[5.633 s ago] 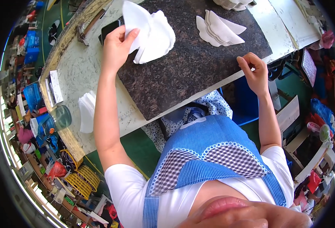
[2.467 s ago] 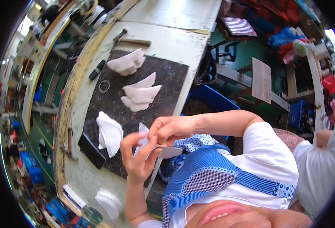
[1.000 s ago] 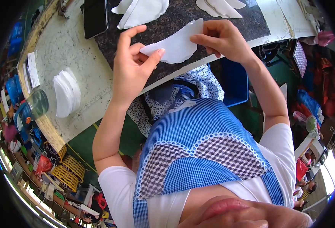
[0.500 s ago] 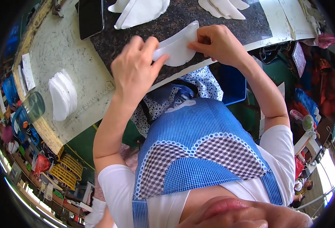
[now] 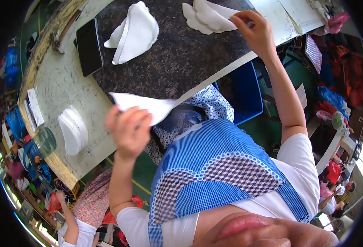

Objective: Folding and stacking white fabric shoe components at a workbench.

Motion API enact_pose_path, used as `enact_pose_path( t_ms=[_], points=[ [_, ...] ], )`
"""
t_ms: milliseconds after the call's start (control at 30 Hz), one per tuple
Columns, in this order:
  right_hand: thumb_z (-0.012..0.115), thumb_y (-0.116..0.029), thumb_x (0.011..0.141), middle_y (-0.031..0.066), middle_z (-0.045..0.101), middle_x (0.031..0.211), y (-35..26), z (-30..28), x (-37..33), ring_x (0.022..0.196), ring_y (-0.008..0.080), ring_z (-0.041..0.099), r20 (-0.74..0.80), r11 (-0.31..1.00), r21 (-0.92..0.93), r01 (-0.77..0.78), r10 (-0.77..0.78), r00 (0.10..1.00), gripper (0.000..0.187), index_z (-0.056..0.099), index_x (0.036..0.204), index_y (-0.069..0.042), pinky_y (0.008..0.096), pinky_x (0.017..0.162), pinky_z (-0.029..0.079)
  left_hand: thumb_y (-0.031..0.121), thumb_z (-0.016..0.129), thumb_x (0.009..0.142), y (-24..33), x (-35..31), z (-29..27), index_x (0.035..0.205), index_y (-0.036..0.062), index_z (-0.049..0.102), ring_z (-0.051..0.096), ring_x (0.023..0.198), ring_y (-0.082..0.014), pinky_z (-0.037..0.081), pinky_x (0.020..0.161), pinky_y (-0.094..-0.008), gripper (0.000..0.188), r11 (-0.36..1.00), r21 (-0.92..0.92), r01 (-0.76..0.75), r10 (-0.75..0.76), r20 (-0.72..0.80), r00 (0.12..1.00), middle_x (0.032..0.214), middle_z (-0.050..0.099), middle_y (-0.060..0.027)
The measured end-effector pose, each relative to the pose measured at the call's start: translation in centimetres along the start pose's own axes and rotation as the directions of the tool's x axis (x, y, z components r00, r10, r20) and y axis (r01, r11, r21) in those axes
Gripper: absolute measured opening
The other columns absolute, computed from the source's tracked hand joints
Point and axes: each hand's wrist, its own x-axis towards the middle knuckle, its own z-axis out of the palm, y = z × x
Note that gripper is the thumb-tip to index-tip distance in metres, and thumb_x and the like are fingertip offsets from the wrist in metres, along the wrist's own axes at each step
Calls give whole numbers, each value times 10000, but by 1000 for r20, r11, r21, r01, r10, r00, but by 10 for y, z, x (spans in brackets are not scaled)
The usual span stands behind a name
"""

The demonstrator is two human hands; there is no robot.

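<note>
My left hand (image 5: 128,131), smeared by motion, is closed on a curved white fabric piece (image 5: 146,108) just off the near edge of the dark speckled slab (image 5: 165,61). At the far right of the slab, my right hand (image 5: 256,35) pinches the right end of a small stack of white fabric pieces (image 5: 210,17). Another loose group of white fabric pieces (image 5: 136,35) lies fanned on the slab's far left part. A neat pile of curved white pieces (image 5: 73,131) rests on the pale table to the left.
A black phone (image 5: 89,47) lies by the slab's left edge, with a hammer-like tool (image 5: 58,44) beyond it. A clear greenish container (image 5: 45,142) stands at the table's left rim. Below the table is a blue bin (image 5: 245,92). Another person's arm (image 5: 69,218) shows at lower left.
My hands have parted. The left carried the white piece down and left, off the slab; the right let it go and moved up and right to the far stack. The view has shifted.
</note>
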Motion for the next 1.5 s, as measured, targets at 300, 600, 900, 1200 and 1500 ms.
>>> enact_pose_path(
  t_ms=[300,600,900,1200,1500],
  points=[
    [738,-363,851,128,625,1007,-3,22,17,999,281,560,222,935,-354,11,73,972,300,714,921,-72,368,859,510,136,717,787,0,58,42,1353,122,548,549,1183,-328,442,1037,-430,591,963,-120,-242,269,346,899,1363,519,-145],
    [751,-325,800,133,566,943,-17,33,25,947,321,572,151,975,-212,-61,94,984,332,625,930,-46,411,785,486,349,727,823,-8,45,56,1349,41,489,411,1374,-283,294,1163,-453,655,938,-342,-54,183,359,915,1455,454,-120],
    [732,-86,784,150,615,854,-27,27,19,782,275,610,189,967,88,-239,220,957,317,513,1001,-14,352,729,502,384,709,828,-9,37,69,1197,32,551,455,1319,-331,326,1139,-474,533,893,-433,-121,215,173,961,1338,511,-178],
    [678,-107,872,146,560,746,-14,29,23,674,328,603,42,906,-320,277,-278,960,145,570,888,-11,387,606,511,272,748,812,0,52,50,1185,64,588,494,1268,-330,393,1094,-483,456,886,-453,-102,137,44,990,1336,511,-149],
    [598,-22,867,128,600,900,-109,-3,30,774,358,655,202,926,-11,377,-367,908,105,596,972,-28,401,642,538,87,605,887,34,118,20,1353,57,477,478,1315,-290,487,998,-374,484,948,-147,-283,254,-187,949,1433,458,-152]
  ],
)
